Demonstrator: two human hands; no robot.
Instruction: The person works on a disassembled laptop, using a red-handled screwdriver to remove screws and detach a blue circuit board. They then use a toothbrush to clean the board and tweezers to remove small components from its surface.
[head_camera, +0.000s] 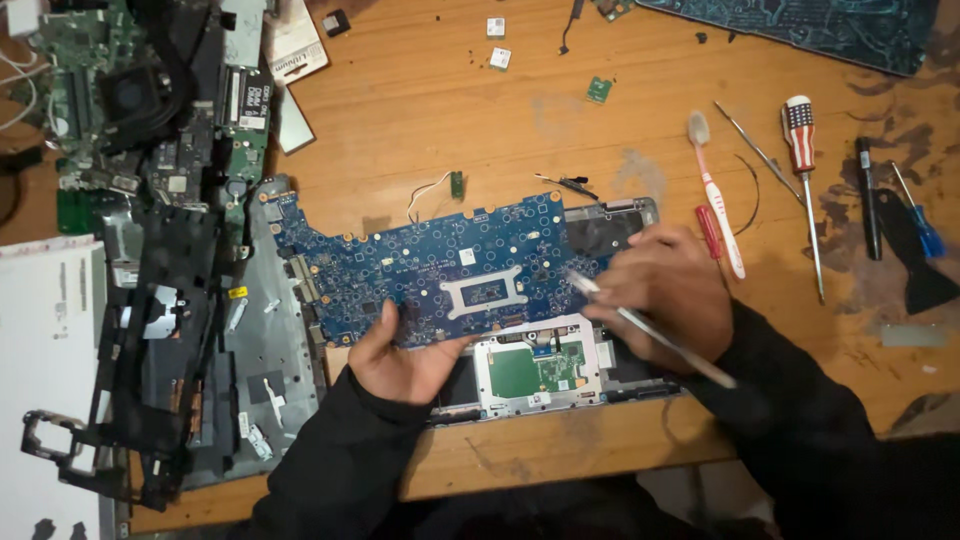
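A thin metal tool (650, 330) is gripped in the closed right hand (665, 295), right of centre; its long axis runs from lower right up to upper left, its tip resting at the right edge of the blue circuit board (440, 265); the board lies just left of that hand, long axis across the frame. The board's lower edge is pinched by the left hand (400, 355), thumb on top, which is nearer to it. The board's right end is partly covered; the grey laptop base (540, 370) beneath is largely hidden. A toothbrush (715, 190) and screwdriver (805, 180) are seen on the table (420, 110), upper right.
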